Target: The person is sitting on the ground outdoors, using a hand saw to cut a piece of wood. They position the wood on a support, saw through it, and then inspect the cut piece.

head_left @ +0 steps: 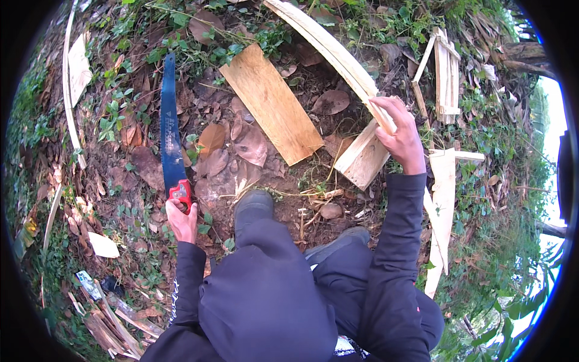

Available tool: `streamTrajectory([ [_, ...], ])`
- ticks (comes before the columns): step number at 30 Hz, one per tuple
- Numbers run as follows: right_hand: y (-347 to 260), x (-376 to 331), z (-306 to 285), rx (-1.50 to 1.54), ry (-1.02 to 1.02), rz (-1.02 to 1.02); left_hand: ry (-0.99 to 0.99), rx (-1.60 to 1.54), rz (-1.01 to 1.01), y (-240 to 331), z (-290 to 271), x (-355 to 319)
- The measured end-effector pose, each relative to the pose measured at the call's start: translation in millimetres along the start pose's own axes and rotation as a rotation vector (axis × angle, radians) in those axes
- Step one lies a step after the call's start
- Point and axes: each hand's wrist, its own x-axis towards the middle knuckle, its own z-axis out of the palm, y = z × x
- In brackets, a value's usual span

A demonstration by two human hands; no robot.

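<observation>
My left hand is closed round the red handle of a hand saw, whose dark blue blade points away from me over the leaf litter. On the right, my right hand grips the near end of a long pale wooden strip that runs off to the far edge of the view. Below that end lies a short wooden block, partly covered by the strip and my hand; whether they touch I cannot tell. Between my hands a flat rectangular board rests on the ground.
Small nailed wooden pieces lie at the far right, with a pale pointed board nearer. Scrap wood is heaped at the lower left. A long thin strip lies along the left. My shoes stand among leaves and a stone.
</observation>
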Motion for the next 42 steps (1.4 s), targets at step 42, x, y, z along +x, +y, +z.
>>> streamTrajectory([
  [42,1.5,-17.3,12.9,-0.183,0.364,0.131,-0.319,-0.996,0.278,178.8,-28.7,6.3],
])
